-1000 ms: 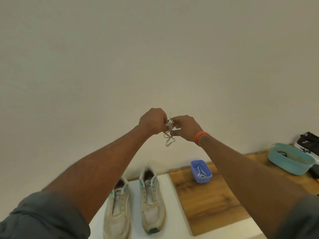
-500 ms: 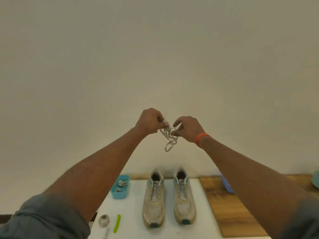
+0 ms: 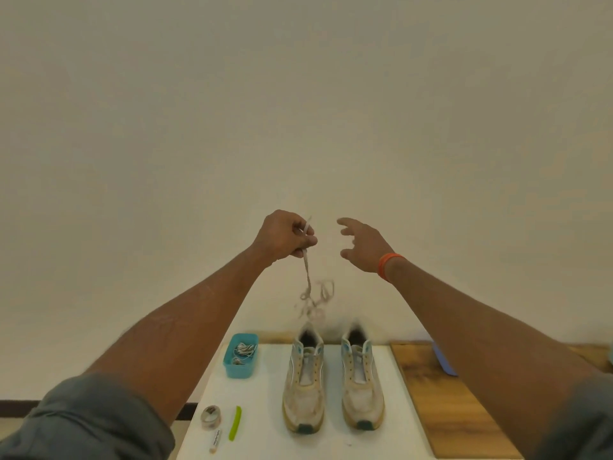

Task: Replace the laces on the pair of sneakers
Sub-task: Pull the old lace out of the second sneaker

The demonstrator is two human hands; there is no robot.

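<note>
Lace (image 3: 306,265): one pale flat shoelace, held high above the table; left hand (image 3: 285,239) pinches it near one end between thumb and curled fingers, remainder hanging in a blurred, loosely tangled coil over the sneakers (image 3: 331,376). Right hand (image 3: 363,245) empty, fingers spread, just beside the lace but apart from it. Judged light, limp, prone to knotting; best taken at the stiff tip for threading, the second hand running down to clear loops. Sneakers stand side by side, toes toward the person, eyelets apparently unlaced. Surface: white table (image 3: 398,410), wooden board (image 3: 441,410) at right. Teal tub (image 3: 241,356) holding laces at left; tape roll (image 3: 210,416), green tool (image 3: 235,423), marker (image 3: 215,441) near the front edge. Plain pale wall (image 3: 298,111) behind.
</note>
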